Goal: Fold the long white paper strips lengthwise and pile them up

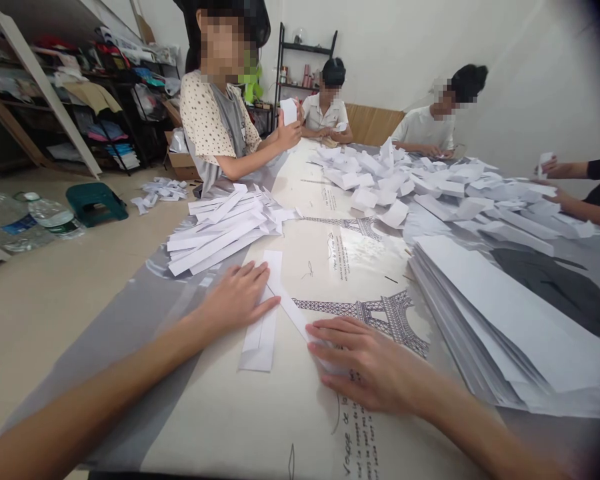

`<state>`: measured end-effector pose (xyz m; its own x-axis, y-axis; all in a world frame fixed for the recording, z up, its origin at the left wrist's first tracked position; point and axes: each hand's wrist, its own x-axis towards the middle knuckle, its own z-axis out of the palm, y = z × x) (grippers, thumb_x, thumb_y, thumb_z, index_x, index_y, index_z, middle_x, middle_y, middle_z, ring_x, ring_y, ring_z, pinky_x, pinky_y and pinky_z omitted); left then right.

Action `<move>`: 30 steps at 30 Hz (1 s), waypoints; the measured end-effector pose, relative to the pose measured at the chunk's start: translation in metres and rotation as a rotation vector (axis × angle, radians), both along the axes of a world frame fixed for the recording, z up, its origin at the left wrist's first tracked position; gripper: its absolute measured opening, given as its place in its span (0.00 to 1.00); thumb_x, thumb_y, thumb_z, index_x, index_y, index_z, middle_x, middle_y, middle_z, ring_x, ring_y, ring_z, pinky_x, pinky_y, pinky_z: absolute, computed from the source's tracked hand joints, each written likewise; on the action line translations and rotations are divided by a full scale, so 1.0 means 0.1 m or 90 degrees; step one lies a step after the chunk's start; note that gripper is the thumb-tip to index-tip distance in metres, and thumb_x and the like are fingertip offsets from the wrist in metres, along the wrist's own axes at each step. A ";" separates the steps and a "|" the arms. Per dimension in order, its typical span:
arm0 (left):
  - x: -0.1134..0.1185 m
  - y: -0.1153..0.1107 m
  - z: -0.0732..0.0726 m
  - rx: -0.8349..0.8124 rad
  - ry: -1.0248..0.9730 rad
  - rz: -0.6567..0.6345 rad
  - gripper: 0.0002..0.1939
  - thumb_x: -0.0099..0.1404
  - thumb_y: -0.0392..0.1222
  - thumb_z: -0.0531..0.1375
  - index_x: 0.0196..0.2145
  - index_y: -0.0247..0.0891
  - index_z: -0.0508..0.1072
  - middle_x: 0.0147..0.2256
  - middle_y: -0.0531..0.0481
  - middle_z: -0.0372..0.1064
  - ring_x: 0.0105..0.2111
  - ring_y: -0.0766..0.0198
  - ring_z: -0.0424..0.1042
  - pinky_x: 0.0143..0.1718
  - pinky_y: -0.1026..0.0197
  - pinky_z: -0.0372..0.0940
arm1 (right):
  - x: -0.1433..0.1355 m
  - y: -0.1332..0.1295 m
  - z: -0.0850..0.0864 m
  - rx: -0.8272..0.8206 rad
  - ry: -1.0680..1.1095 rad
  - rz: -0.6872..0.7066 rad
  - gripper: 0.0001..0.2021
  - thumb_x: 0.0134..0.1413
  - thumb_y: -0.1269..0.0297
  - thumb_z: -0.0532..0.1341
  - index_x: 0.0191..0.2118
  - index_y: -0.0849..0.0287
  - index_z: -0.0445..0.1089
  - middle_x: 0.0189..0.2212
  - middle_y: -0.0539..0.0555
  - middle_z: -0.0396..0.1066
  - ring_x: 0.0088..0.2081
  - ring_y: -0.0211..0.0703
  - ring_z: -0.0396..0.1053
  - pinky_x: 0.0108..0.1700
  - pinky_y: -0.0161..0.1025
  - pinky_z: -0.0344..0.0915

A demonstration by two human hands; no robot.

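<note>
A folded white paper strip (271, 267) lies lengthwise on the table in front of me. My left hand (240, 293) rests flat across its left side, fingers stretched out, thumb pointing right. From the fold a slanting paper arm (294, 315) runs down to the right, and its lower end is partly hidden under my right hand (357, 357). That hand lies with fingers extended and slightly apart over the paper. Beyond my left hand is a loose pile of white paper strips (225, 230). To the right of my right hand sits a thick stack of long white paper sheets (505, 313).
A heap of folded white papers (420, 180) covers the far right of the table (220, 413), whose cover has Eiffel Tower prints. Several other people sit around it, some handling paper. A green stool (97, 202) and plastic bottles (55, 217) stand on the floor at left.
</note>
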<state>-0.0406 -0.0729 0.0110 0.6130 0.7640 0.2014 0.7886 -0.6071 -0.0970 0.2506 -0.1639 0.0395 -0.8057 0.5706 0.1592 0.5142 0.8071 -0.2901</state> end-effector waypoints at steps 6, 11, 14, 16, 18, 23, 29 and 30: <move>0.02 0.00 0.02 -0.002 0.022 0.004 0.32 0.77 0.59 0.48 0.62 0.29 0.67 0.64 0.35 0.64 0.64 0.41 0.63 0.59 0.43 0.59 | 0.06 -0.55 -0.12 0.129 -0.020 -0.089 0.19 0.69 0.60 0.58 0.59 0.65 0.71 0.60 0.66 0.70 0.62 0.58 0.68 0.59 0.54 0.72; 0.20 -0.04 0.05 0.027 0.042 0.060 0.40 0.74 0.68 0.46 0.56 0.26 0.73 0.59 0.29 0.68 0.58 0.38 0.69 0.56 0.43 0.62 | -0.02 -0.93 -0.28 0.270 -0.080 -0.151 0.25 0.68 0.58 0.57 0.60 0.75 0.68 0.59 0.74 0.70 0.59 0.63 0.70 0.52 0.51 0.77; 0.30 -0.06 0.05 0.049 0.071 0.065 0.42 0.71 0.72 0.47 0.51 0.25 0.75 0.56 0.26 0.70 0.54 0.37 0.71 0.57 0.42 0.61 | -0.09 -0.97 -0.33 0.308 -0.070 -0.186 0.21 0.68 0.63 0.56 0.58 0.75 0.69 0.56 0.74 0.72 0.56 0.63 0.73 0.49 0.50 0.77; 0.33 -0.07 0.04 0.060 0.072 0.059 0.42 0.71 0.71 0.48 0.51 0.25 0.75 0.56 0.25 0.70 0.54 0.37 0.70 0.58 0.42 0.59 | -0.14 -0.89 -0.32 0.297 -0.039 -0.215 0.14 0.67 0.69 0.56 0.52 0.70 0.72 0.48 0.69 0.77 0.50 0.59 0.76 0.46 0.50 0.77; 0.33 -0.09 0.02 0.067 0.065 0.062 0.41 0.71 0.70 0.49 0.52 0.25 0.74 0.57 0.25 0.69 0.56 0.38 0.69 0.59 0.41 0.59 | -0.20 -0.72 -0.29 0.246 -0.012 -0.273 0.08 0.67 0.71 0.56 0.43 0.62 0.73 0.35 0.60 0.77 0.37 0.52 0.76 0.36 0.47 0.74; 0.29 -0.14 -0.01 0.089 0.015 0.076 0.36 0.71 0.68 0.52 0.50 0.28 0.76 0.54 0.28 0.71 0.59 0.36 0.66 0.63 0.37 0.55 | -0.34 -0.18 -0.09 -0.010 -0.052 -0.403 0.05 0.62 0.66 0.61 0.35 0.56 0.65 0.31 0.51 0.70 0.30 0.43 0.68 0.26 0.38 0.60; 0.11 -0.03 -0.04 0.015 -0.135 -0.210 0.17 0.78 0.49 0.50 0.51 0.38 0.75 0.56 0.40 0.72 0.58 0.51 0.70 0.64 0.43 0.58 | -0.29 0.34 0.09 -0.136 -0.039 -0.337 0.08 0.57 0.72 0.59 0.31 0.55 0.59 0.29 0.48 0.67 0.28 0.39 0.62 0.27 0.36 0.55; 0.08 0.00 -0.05 -0.014 -0.157 -0.262 0.16 0.78 0.47 0.51 0.51 0.39 0.75 0.54 0.42 0.74 0.54 0.55 0.72 0.61 0.47 0.63 | -0.25 0.40 0.07 -0.125 -0.017 -0.314 0.08 0.57 0.74 0.58 0.31 0.55 0.59 0.30 0.48 0.66 0.28 0.39 0.62 0.28 0.36 0.56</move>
